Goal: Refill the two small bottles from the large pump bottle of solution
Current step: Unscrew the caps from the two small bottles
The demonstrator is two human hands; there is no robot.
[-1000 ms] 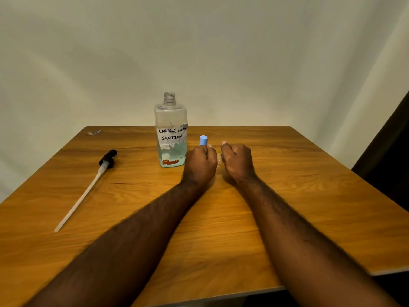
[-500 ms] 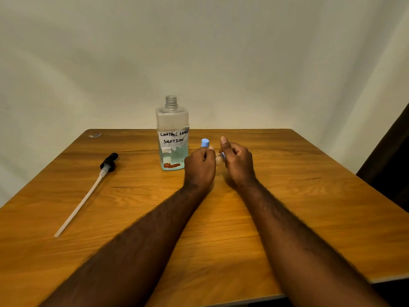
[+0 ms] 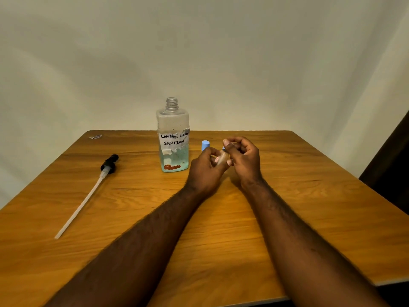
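**Right hand (image 3: 243, 157) pinching the top of the tilted small bottle (image 3: 221, 159)**

My left hand (image 3: 204, 171) curls round that bottle's lower body, so it sits between both hands, long axis leaning up and right, neck towards the right hand. A second blue cap (image 3: 205, 145) shows just behind the left hand; whether that hand holds it, I cannot tell. The open large bottle (image 3: 173, 138) stands just left, its pump (image 3: 109, 166) well apart.

Plain room — wooden table (image 3: 309, 218), bare wall (image 3: 199, 52).
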